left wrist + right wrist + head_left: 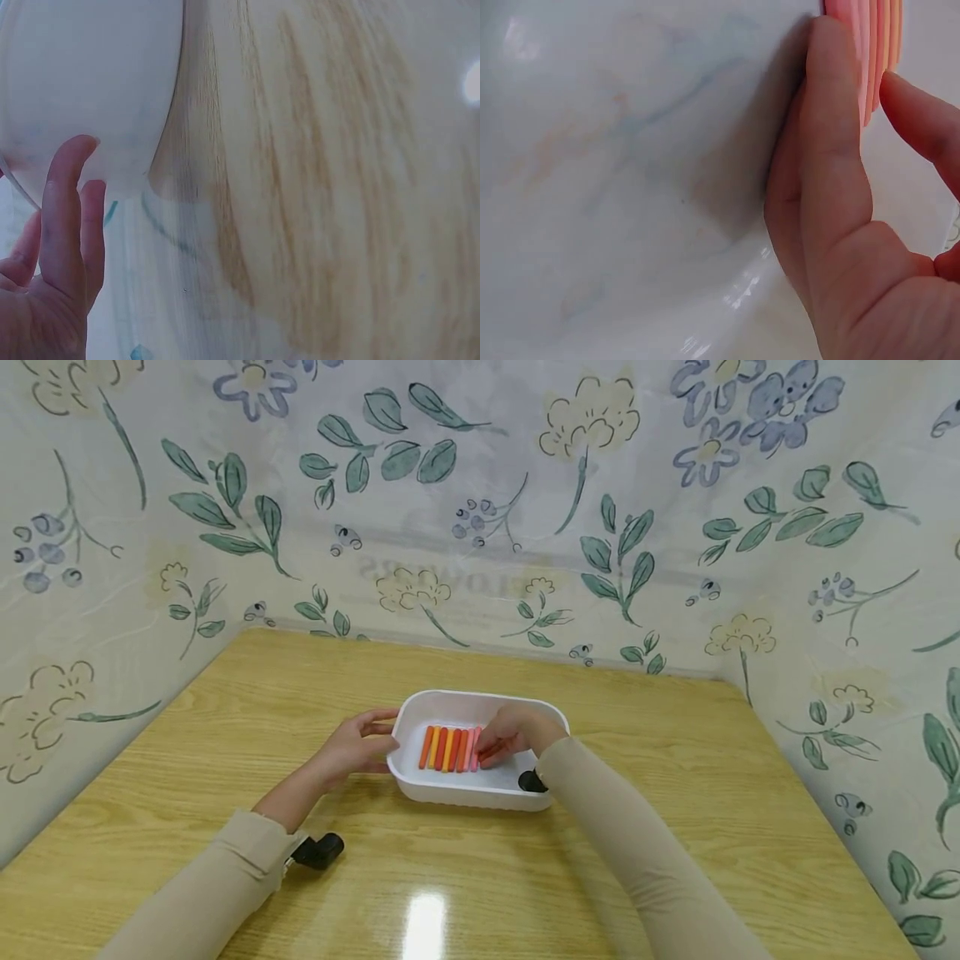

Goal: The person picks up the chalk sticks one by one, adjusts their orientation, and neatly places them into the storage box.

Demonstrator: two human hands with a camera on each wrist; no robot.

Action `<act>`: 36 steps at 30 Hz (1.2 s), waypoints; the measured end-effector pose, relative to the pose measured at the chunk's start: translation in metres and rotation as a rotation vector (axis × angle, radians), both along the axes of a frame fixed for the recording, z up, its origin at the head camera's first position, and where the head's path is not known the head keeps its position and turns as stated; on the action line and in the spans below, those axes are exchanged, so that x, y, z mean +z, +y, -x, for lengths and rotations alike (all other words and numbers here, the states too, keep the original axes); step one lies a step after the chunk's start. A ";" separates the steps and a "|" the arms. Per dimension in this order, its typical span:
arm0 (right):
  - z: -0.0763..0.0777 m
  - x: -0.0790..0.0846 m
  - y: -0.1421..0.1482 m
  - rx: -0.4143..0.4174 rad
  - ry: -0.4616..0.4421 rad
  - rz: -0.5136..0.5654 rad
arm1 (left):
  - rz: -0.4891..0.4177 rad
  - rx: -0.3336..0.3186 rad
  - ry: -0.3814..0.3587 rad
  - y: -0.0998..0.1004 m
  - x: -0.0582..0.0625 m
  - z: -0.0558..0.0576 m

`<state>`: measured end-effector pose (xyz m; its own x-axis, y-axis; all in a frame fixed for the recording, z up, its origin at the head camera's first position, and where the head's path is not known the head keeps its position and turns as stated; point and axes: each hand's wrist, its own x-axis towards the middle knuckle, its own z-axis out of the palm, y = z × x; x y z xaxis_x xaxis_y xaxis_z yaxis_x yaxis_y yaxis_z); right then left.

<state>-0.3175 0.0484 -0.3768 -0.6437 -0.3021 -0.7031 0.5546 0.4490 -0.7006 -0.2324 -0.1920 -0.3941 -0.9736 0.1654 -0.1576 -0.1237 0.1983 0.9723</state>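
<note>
A white tray (468, 796) with rounded corners holds a row of slim sticks (448, 749) in red, orange, yellow and pink, lying side by side. My left hand (358, 745) rests against the tray's left end, fingers spread and lightly bent. In the left wrist view its fingers (64, 217) lie against the tray's outer wall (90, 82). Inside the tray, my right hand (512, 732) is at the row's pink end. The right wrist view shows fairly straight fingers (832, 127) along the side of the pink sticks (845, 19), with the thumb near the stick ends.
The tray stands on a wood-grain table (645, 860). Flower-patterned cloth (480, 510) hangs behind the table and along both sides. A black device (318, 852) is on my left wrist, and another black device (531, 782) is under my right wrist, over the tray.
</note>
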 end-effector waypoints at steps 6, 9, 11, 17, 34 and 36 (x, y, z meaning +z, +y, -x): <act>-0.003 0.009 0.004 0.067 0.091 -0.055 | 0.009 -0.007 0.009 0.002 0.001 0.001; -0.002 0.015 0.006 0.079 0.162 -0.075 | 0.007 -0.008 0.016 0.003 0.003 0.002; -0.002 0.020 0.008 0.079 0.199 -0.058 | 0.003 -0.008 0.014 0.003 0.003 0.001; -0.005 0.036 0.015 0.044 0.271 0.035 | -0.007 -0.019 0.020 0.003 0.004 0.001; -0.033 0.043 0.062 -0.162 0.365 0.231 | 0.012 -0.005 0.007 0.002 0.001 0.001; -0.037 0.040 0.069 -0.189 0.368 0.250 | 0.012 -0.002 0.009 0.002 0.000 0.000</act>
